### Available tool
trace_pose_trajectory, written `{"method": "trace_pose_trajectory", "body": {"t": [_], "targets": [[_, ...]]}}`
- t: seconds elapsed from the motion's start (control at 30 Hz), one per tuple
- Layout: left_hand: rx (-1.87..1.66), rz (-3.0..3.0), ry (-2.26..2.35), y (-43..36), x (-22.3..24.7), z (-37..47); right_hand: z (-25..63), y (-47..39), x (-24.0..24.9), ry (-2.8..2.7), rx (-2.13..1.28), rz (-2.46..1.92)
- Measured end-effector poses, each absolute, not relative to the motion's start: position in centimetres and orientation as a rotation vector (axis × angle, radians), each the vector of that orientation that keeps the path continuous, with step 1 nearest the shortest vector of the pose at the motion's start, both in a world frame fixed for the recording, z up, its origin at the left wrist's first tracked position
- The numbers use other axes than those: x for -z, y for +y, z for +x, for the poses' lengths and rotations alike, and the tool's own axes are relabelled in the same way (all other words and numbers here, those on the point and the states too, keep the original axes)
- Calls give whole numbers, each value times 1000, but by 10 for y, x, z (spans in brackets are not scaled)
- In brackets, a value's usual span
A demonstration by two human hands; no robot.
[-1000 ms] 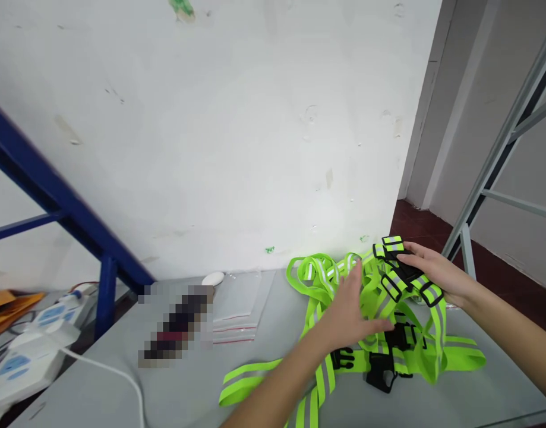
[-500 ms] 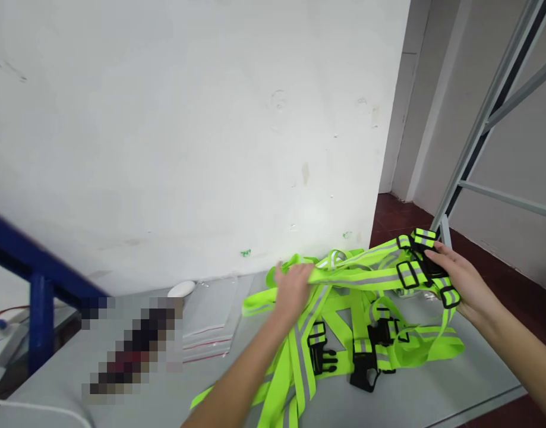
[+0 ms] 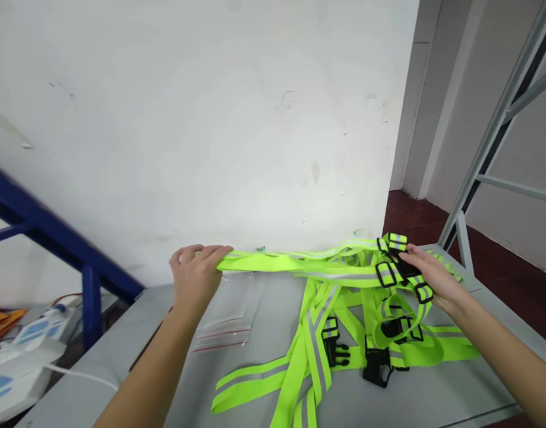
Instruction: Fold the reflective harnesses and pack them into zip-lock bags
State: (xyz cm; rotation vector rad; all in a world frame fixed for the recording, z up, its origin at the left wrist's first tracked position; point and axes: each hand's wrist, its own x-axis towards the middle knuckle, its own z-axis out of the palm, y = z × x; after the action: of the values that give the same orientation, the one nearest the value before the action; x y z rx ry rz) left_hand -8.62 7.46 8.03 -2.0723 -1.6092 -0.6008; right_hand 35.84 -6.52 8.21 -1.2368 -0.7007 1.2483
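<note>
A neon-yellow reflective strap [image 3: 273,260] with a grey stripe is stretched level between my two hands. My left hand [image 3: 196,274] is closed round its left end, raised over the table. At the other end my right hand [image 3: 433,276] grips a black plastic buckle [image 3: 404,266], where several strap ends with black sliders meet. Below lies a tangled pile of matching straps [image 3: 317,339]. In the pile are a black pronged buckle half [image 3: 335,351] and a black socket half [image 3: 378,365], apart from each other.
Clear zip bags [image 3: 226,315] with red seals lie on the grey table [image 3: 255,410] near my left forearm. A white wall [image 3: 237,119] stands behind. White power strips [image 3: 27,356] and a cable sit at far left by a blue metal frame [image 3: 92,303]; a grey metal frame [image 3: 491,137] rises at right.
My left hand has slid left, drawing the strap out long, while my right hand keeps hold of the buckle. The view has turned somewhat left.
</note>
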Motion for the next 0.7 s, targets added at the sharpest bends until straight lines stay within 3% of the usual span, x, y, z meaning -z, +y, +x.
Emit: {"method": "trace_pose_trajectory", "body": {"t": [0.23, 0.4, 0.47, 0.57, 0.7], "targets": [[10, -2413, -1697, 42, -10, -83, 351, -67, -21, -631, -1357, -1415], [-239, -2650, -1703, 12, -18, -35, 356, -74, -17, -577, -1359, -1431], [-45, -3012, -1571, 7, -33, 2, 356, -76, -20, -568, -1368, -1426], [615, -3437, -1618, 12, -47, 75, 356, -77, -25, -577, -1351, -1425], [780, -3371, -1730, 33, -43, 171, 358, -79, -25, -658, -1334, -1348]]}}
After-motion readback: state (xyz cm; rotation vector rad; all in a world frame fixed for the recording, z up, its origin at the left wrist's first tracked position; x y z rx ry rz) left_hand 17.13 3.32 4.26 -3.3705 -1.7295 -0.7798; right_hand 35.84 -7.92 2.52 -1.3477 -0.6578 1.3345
